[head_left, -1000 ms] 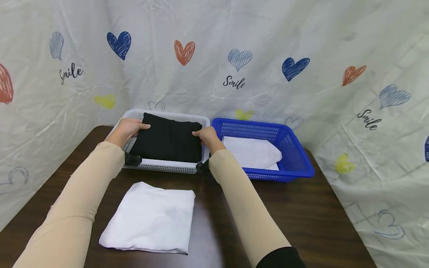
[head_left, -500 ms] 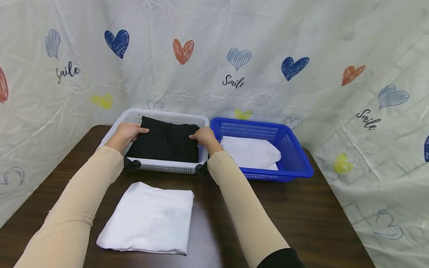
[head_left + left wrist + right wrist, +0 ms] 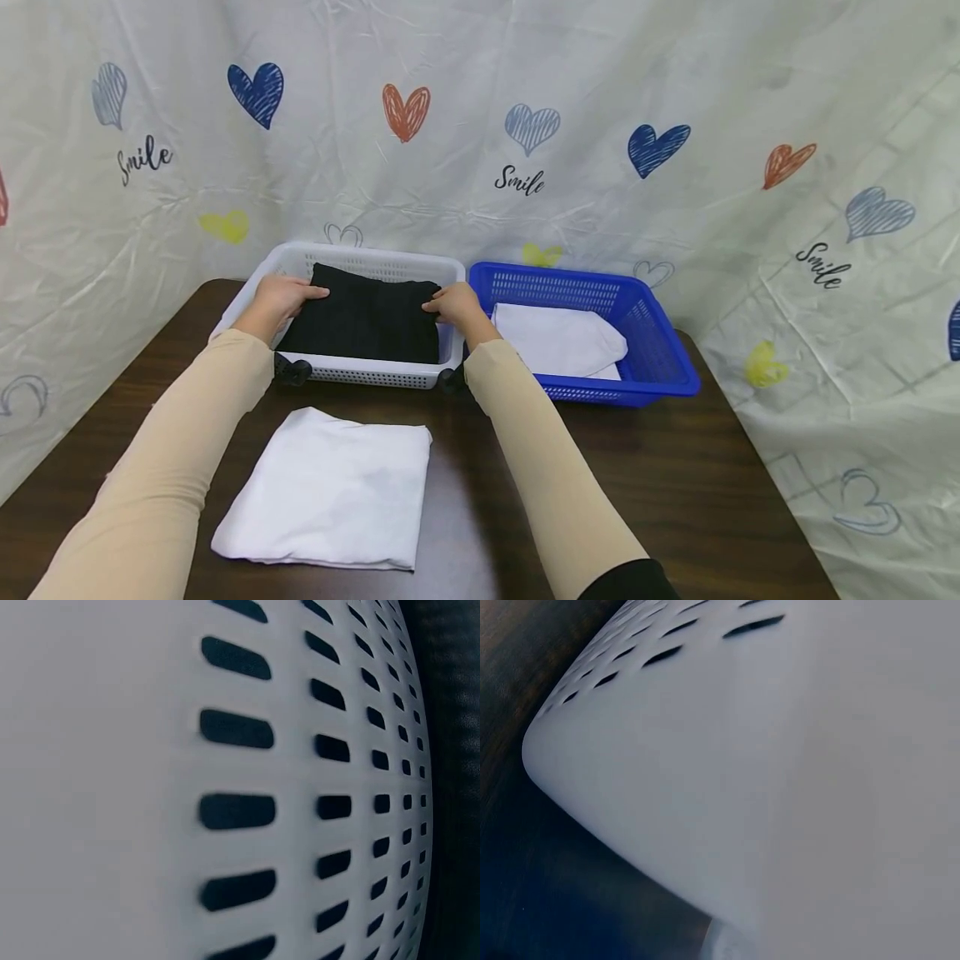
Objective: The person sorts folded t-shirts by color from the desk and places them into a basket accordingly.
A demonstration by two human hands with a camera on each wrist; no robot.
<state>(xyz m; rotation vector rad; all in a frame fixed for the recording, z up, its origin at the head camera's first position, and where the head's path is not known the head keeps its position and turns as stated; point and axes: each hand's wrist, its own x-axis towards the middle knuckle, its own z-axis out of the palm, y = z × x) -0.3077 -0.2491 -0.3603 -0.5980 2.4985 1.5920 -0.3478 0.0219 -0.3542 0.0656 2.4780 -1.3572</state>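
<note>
A folded black cloth [image 3: 367, 321] lies inside the white plastic basket [image 3: 375, 371] at the back left of the table. My left hand [image 3: 276, 302] pinches its left edge, thumb on top. At the right edge, my right hand [image 3: 457, 307] pinches the same cloth. Whether it is a shirt or another garment, I cannot tell. Both wrist views are filled by the slotted outer wall of the white basket [image 3: 292, 765], close up, and neither shows a hand. In front of the basket a folded white cloth [image 3: 330, 492] rests flat on the table.
A blue plastic basket [image 3: 660, 358] stands against the white one's right side, with folded white cloth [image 3: 558, 337] in it. Behind both hangs a white curtain [image 3: 450, 50] printed with hearts. The dark wooden table [image 3: 637, 483] extends toward the front right.
Both hands have come down slightly with the black cloth, which sits a little lower in the white basket. The white cloths have stayed put while the head view shifts slightly.
</note>
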